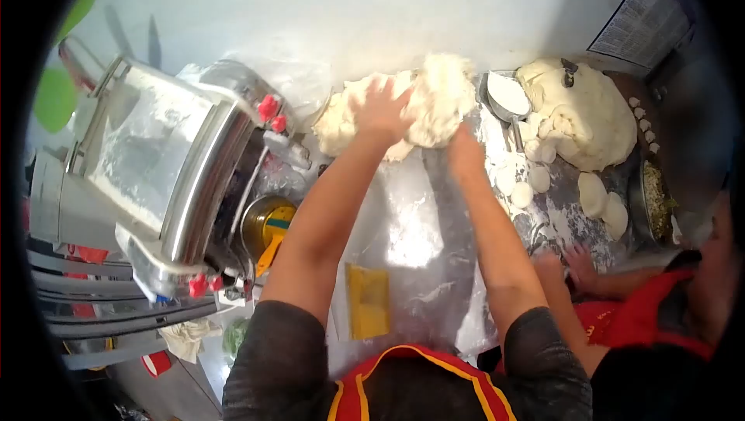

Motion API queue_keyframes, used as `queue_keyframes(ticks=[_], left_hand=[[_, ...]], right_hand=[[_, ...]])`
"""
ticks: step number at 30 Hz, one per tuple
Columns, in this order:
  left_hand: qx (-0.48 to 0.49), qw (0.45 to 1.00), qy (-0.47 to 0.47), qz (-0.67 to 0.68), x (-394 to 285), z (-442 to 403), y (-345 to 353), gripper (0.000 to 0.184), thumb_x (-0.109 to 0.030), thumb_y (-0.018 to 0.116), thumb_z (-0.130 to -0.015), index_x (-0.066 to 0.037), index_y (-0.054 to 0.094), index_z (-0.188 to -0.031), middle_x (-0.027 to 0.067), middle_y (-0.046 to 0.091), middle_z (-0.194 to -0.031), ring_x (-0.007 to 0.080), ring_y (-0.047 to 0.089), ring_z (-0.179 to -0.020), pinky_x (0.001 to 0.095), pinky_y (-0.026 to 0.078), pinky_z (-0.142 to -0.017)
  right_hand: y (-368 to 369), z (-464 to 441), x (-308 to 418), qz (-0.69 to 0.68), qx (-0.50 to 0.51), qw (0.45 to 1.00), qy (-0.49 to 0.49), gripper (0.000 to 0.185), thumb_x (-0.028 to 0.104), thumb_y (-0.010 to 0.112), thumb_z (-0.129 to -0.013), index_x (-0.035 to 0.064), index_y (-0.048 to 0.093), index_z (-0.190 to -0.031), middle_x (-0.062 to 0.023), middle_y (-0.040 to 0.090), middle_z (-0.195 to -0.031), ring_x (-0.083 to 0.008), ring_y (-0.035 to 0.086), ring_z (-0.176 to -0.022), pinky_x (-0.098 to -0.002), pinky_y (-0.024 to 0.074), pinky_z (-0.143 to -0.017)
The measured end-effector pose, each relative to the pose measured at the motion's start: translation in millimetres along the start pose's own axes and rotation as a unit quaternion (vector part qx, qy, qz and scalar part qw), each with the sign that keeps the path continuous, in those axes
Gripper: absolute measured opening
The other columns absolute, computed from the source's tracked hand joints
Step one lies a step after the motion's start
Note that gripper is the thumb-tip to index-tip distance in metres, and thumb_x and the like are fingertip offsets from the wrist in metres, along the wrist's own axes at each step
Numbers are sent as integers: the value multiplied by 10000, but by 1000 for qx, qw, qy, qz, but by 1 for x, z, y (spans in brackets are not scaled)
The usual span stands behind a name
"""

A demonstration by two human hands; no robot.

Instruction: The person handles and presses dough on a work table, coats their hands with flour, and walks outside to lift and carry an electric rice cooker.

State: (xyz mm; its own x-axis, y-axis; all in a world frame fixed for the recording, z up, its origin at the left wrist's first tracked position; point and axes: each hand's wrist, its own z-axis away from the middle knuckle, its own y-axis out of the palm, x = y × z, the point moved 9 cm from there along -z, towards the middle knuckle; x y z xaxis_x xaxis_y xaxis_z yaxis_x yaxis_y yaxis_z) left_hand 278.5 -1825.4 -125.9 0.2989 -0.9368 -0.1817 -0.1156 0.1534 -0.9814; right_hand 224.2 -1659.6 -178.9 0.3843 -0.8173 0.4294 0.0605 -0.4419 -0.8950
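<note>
A large, uneven piece of pale dough (446, 103) lies against the wall at the back of the worktop. My left hand (380, 114) rests on top of it with the fingers spread. At the dough's lower right edge, my right hand (466, 157) touches it. The fingers of that hand are hidden, so their grip does not show. The dough's right part bulges up and looks blurred. To the right sits a metal scoop (508, 97) filled with white flour.
A dough-rolling machine (194, 180) stands at left, beside a metal bowl (264, 223). A big dough mound (586, 114) and flat dough rounds (594, 194) lie at right. A yellow scraper (368, 301) is near me. A co-worker's hands (578, 266) are at the right edge.
</note>
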Motion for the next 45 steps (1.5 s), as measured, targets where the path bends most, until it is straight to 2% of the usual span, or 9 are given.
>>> queue_keyframes(ticks=[6, 9, 15, 18, 27, 31, 34, 36, 45], left_hand=[[-340, 928, -27, 147, -4, 30, -54, 695, -357, 599, -754, -37, 326, -1307, 175, 349, -1311, 381, 228, -1264, 578, 145, -999], [-228, 953, 163, 114, -94, 24, -50, 543, -310, 564, -798, -114, 397, -1276, 158, 363, -1316, 374, 251, -1259, 526, 190, -1010], [-274, 952, 140, 12, -71, -21, 1, 452, -308, 488, -853, -212, 400, -1285, 49, 379, -1331, 226, 330, -1246, 533, 197, -1006], [-227, 971, 71, -7, -34, -37, 18, 430, -352, 408, -887, -263, 364, -1305, 49, 350, -1354, 240, 284, -1272, 542, 166, -1012], [-154, 988, -30, 4, 23, -66, 42, 405, -403, 389, -891, -357, 358, -1292, 125, 331, -1359, 325, 231, -1285, 593, 140, -1001], [-12, 967, 34, 252, 33, -75, 50, 541, -400, 512, -828, -191, 364, -1305, 202, 297, -1352, 356, 191, -1291, 548, 142, -1021], [-71, 893, 141, 422, 16, -35, 18, 692, -360, 618, -744, -41, 343, -1293, 236, 292, -1339, 376, 200, -1282, 507, 161, -1030], [-209, 967, 128, 72, -43, 9, -19, 787, -293, 688, -675, 56, 318, -1276, 257, 300, -1326, 382, 228, -1269, 474, 171, -1036], [-105, 989, 101, 7, -41, -52, 41, 947, -574, 643, -635, -147, 217, -1365, 167, 252, -1385, 337, 206, -1294, 551, 171, -1016]], right_hand=[[34, 13, -12, -35, 51, 995, 77, 252, 130, 386, -849, -44, 408, -1031, -256, 592, -888, -410, 580, -818, -470, 447, -746], [3, 21, 21, -91, 35, 995, 19, 293, 185, 448, -833, -40, 413, -1017, -264, 588, -880, -399, 592, -778, -464, 465, -702], [-8, 29, -6, -252, 53, 964, 71, 544, 113, 483, -786, 0, 299, -1285, -187, 592, -780, -280, 595, -575, -335, 466, -461], [-3, 41, -14, -470, 194, 856, 92, 665, 74, 499, -765, 57, 204, -1360, -117, 572, -740, -191, 513, -468, -280, 426, -405], [-26, 30, -17, -803, 127, 542, 213, 658, 26, 458, -786, 152, 211, -1383, -32, 453, -613, -100, 385, -389, -240, 349, -338], [-32, 39, 9, -476, 173, 854, 122, 640, 58, 467, -770, 103, 248, -1370, -37, 453, -529, -120, 420, -392, -266, 370, -352], [-33, 42, 6, -500, 206, 834, 111, 650, 57, 482, -757, 71, 250, -1364, -37, 460, -519, -120, 418, -387, -255, 365, -354], [-37, 35, 1, -589, 196, 772, 136, 642, 48, 480, -769, 75, 246, -1366, -29, 466, -556, -105, 414, -399, -251, 362, -349], [-76, 97, 10, -652, 122, 741, 106, 662, 2, 460, -785, 67, 180, -1382, -7, 467, -545, -84, 411, -389, -233, 360, -360]])
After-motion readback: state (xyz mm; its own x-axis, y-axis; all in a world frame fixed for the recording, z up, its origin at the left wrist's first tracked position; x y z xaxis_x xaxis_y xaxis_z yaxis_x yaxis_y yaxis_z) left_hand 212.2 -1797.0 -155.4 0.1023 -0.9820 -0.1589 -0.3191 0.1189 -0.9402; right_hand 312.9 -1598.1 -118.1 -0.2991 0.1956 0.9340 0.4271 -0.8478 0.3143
